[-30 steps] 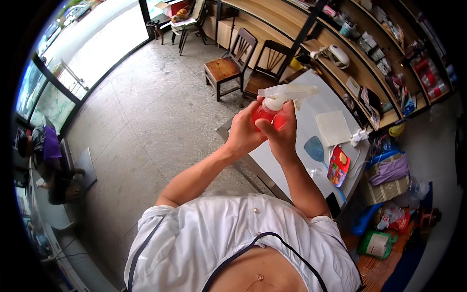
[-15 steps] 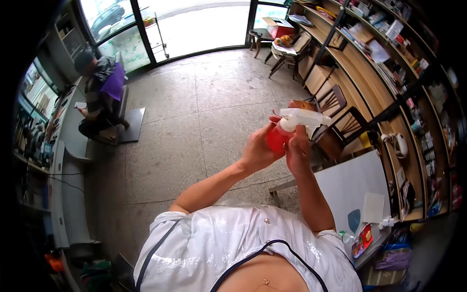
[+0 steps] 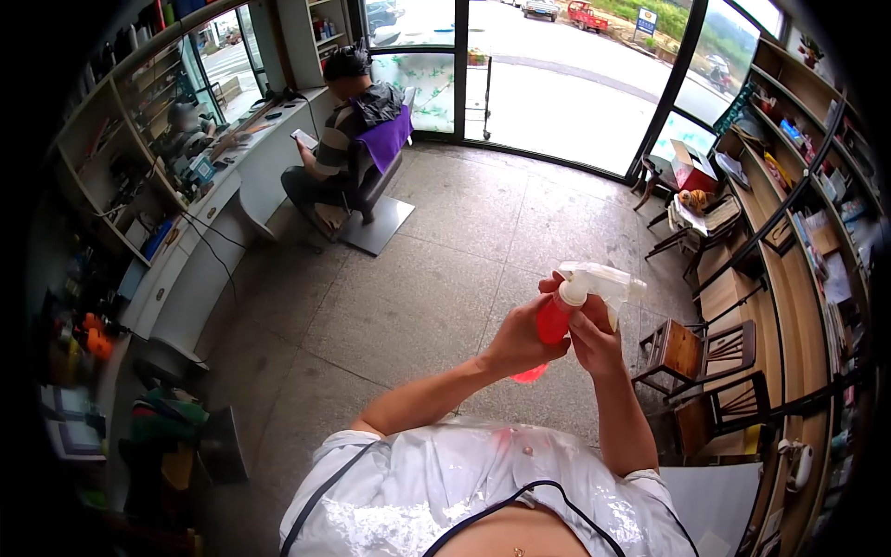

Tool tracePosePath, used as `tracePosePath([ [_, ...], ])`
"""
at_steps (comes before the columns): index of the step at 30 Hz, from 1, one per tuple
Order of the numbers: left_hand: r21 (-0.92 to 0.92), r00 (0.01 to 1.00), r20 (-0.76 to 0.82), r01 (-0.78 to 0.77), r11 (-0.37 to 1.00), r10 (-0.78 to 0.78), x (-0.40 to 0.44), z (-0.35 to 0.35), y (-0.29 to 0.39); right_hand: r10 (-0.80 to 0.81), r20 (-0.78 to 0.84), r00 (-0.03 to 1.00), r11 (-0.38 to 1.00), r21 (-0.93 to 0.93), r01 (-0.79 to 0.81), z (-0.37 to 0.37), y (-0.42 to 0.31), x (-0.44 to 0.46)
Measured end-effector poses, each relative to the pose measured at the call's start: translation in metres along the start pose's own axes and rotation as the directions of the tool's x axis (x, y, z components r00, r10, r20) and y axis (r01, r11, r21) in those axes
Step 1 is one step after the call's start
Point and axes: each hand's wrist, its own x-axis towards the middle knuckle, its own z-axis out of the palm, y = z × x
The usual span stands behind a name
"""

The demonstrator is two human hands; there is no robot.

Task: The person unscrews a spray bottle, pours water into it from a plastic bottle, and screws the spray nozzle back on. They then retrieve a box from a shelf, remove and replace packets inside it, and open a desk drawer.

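1. Above the speckled floor (image 3: 408, 306), out in front of the wearer's white top (image 3: 418, 483), a spray bottle (image 3: 554, 320) is held in the air by both hands.
2. The bottle has a red body and a whitish spray head (image 3: 590, 277). It leans, with its base toward the lower left of the view and its nozzle pointing right.
3. The left hand (image 3: 516, 339) is curled around the red body from the left, its fingers against it.
4. The right hand (image 3: 597, 342) is on the other side, its thumb pressed to the bottle just below the neck. Its other fingers are mostly hidden, so I cannot tell whether they squeeze the trigger.
5. Near the floor's far left corner, a seated person (image 3: 329, 139) holds a phone (image 3: 303, 139). A purple cloth (image 3: 382, 139) hangs at the back of their seat, which stands on a metal plate (image 3: 378, 226).
6. Along the floor's left edge runs a white surface (image 3: 200, 226) below a mirror (image 3: 223, 65), with small dark objects on its top.
7. By the floor's right edge, two wooden chairs (image 3: 682, 350) stand beside shelves (image 3: 798, 306). A red box (image 3: 691, 172) sits near the far right corner.
8. At the floor's far edge, a doorway (image 3: 566, 93) gives onto a bright road.
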Motion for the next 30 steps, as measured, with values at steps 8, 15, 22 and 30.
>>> tracePosePath([
  [8,0.039,0.997,-0.065,0.047,0.998,-0.045,0.031,-0.009,-0.023,0.028,0.276,0.961,0.992,-0.124,0.007,-0.024,-0.005,0.058],
  [15,-0.089,0.992,-0.090,0.086,0.992,-0.094,0.091,0.010,-0.037,0.127,0.190,0.974,0.989,-0.098,-0.109,-0.085,-0.009,0.103],
  [22,-0.181,0.993,-0.065,0.088,0.980,-0.101,0.154,0.027,-0.052,0.088,0.452,0.888,0.996,-0.063,-0.066,-0.138,-0.029,0.159],
  [30,-0.104,0.985,-0.126,0.102,0.989,-0.115,0.203,0.029,-0.084,0.065,0.322,0.945,0.998,-0.020,-0.061,-0.171,-0.020,0.203],
])
